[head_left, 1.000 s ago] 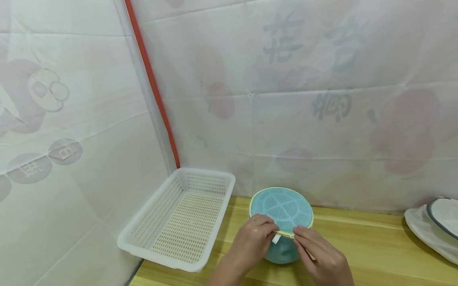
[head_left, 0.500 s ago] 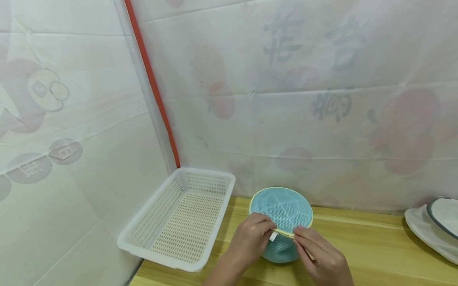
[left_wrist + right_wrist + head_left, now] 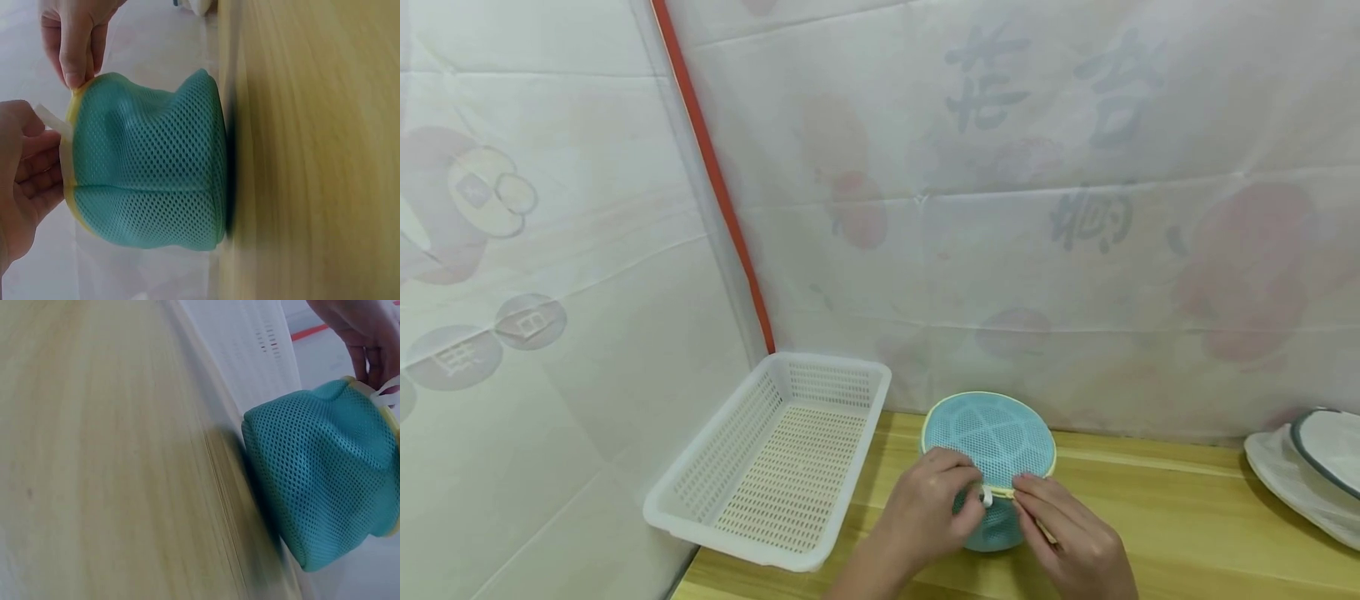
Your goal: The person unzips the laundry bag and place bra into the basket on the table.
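A round teal mesh bag [image 3: 988, 433] with a yellow rim stands upright on the wooden table. At the front of its rim, my left hand [image 3: 927, 507] has its fingers curled at the edge, beside a small white tag [image 3: 987, 497]. My right hand [image 3: 1075, 533] pinches the rim just right of the tag. In the left wrist view the bag's side [image 3: 150, 162] is slightly dented, and the left fingers lie against the rim below the tag. The right wrist view shows the bag [image 3: 325, 469] with the left hand [image 3: 372, 331] at its rim.
A white perforated basket [image 3: 797, 467] stands left of the bag, near the side wall sheet. At the far right lie a white item [image 3: 1300, 483] and a dark-rimmed white one [image 3: 1333, 450]. A printed sheet [image 3: 1000, 250] hangs behind the table [image 3: 1180, 517].
The left thumb has moved down from the rim, and the tag has shifted slightly right and now hangs beside it. The right hand stays almost still at the rim. The head view has shifted slightly.
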Available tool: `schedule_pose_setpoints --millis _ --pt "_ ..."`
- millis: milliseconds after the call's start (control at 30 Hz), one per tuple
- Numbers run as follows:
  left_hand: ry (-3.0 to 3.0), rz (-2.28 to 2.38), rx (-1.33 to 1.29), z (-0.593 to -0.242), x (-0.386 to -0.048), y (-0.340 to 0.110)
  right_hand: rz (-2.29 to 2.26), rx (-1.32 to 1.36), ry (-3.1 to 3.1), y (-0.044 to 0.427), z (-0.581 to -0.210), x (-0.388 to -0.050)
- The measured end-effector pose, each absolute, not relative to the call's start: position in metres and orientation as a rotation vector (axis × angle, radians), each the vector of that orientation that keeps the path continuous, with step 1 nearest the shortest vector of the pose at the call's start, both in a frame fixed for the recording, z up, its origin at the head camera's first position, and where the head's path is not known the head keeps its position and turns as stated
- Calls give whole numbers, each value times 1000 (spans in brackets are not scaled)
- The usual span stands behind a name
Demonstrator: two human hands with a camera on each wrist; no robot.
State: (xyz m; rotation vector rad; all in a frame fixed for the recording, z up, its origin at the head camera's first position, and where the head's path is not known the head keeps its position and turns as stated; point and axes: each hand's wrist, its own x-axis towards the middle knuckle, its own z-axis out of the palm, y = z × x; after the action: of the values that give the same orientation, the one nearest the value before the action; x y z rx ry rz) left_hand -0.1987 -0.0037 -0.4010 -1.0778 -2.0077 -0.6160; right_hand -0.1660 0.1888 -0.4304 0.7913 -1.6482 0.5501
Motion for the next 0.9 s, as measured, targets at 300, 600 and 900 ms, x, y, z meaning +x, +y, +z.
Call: schedule_pose_setpoints --millis 300,600,900 --pt "-2030 -573 -1134 -397 -189 1 522 832 -1612 182 -430 -166" --pt "-2075 -445 -1130 -403 -188 3 505 822 -1647 178 -435 -164" --pt "-2043 -409 -1131 -405 -189 5 516 781 -1668 177 -436 -163"
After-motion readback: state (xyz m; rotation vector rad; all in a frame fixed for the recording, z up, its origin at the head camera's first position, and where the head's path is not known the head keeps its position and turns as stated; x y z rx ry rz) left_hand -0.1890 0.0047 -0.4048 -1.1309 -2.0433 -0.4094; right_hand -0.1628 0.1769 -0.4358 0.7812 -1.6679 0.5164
